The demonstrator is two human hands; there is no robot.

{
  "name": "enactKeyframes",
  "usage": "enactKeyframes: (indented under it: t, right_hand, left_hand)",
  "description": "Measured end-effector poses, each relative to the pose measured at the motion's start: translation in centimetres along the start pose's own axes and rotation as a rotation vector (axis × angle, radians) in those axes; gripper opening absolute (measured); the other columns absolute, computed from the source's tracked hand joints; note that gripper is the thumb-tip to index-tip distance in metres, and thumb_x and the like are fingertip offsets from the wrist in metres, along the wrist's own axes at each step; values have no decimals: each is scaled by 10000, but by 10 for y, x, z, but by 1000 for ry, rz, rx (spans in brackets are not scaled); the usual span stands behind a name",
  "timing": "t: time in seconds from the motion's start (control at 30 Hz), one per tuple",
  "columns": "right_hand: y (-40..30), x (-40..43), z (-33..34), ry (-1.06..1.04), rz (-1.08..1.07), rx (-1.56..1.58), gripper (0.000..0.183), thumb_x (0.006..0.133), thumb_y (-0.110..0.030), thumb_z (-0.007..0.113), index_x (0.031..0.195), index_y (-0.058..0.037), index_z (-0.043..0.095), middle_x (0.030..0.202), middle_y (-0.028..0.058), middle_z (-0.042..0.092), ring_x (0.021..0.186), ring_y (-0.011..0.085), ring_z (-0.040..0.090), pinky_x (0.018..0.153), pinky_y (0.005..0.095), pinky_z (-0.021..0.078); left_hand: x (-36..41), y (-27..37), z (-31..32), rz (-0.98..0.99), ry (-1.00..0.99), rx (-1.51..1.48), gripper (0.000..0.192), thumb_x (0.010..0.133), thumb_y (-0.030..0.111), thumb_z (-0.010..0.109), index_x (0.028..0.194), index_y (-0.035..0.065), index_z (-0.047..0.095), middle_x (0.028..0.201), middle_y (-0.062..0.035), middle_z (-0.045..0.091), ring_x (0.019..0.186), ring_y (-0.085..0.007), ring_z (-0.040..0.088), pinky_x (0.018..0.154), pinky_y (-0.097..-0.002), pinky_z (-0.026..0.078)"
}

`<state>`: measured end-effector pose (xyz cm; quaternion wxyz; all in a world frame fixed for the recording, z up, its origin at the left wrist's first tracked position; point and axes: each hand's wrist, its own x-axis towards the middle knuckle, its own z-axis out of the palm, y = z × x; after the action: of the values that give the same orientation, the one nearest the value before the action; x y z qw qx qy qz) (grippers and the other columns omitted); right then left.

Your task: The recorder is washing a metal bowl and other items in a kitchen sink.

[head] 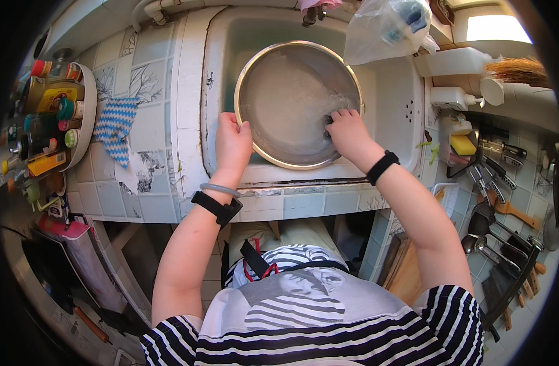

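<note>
A round metal basin [284,105] with a shiny rim and cloudy water in it rests tilted in the white sink [393,137]. On the near left side of the rim, my left hand [233,142] grips the basin between thumb and fingers. My right hand [350,130] is at the inner right wall, its fingers curled over a dark scrubbing pad [328,127], most of which they hide. Water ripples just beyond those fingers.
Over the sink's far side hang a tap [310,17] and a plastic bag [387,32]. Leftward are a blue-striped cloth [117,128] and a tray [89,110] of bottles and jars. Pump bottles [448,98], a yellow sponge [463,145] and knives [490,178] stand at right.
</note>
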<state>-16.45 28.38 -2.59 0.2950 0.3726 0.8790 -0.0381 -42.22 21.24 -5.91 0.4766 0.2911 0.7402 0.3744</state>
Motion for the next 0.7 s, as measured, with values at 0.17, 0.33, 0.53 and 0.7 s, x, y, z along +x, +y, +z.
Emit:
enactKeyframes:
  t: [0.17,0.33,0.53,0.7]
  right_hand:
    - [-64,13,20,99,164,430,180,816,-47,574,977,-66,651,1096,204,553,1006,376,576,859,459,505]
    - [-58,-1,-17,-57,26,970,196,850,-103,613,1028,-102,696,1036,155,620,1019,334,594,877,457,488]
    - [-17,-28,-17,70,14,319,192,857,-122,607,994,-99,739,1008,142,639,1001,317,604,834,414,491]
    - [-74,-18,-10,154,-56,875,243,811,-79,581,999,-88,734,976,149,633,995,320,602,839,418,488]
  left_hand:
    - [4,-9,4,72,28,72,196,898,114,601,1005,-9,492,793,-139,619,716,-280,624,679,-391,495]
    - [1,1,1,22,4,24,199,898,116,600,1008,-10,492,795,-141,622,714,-278,625,678,-393,496]
    - [3,-6,1,51,0,9,211,900,115,594,1028,-16,489,804,-148,627,731,-286,635,684,-400,500]
    - [4,-9,3,100,20,62,215,901,116,592,1032,-17,485,824,-166,632,742,-316,634,690,-410,498]
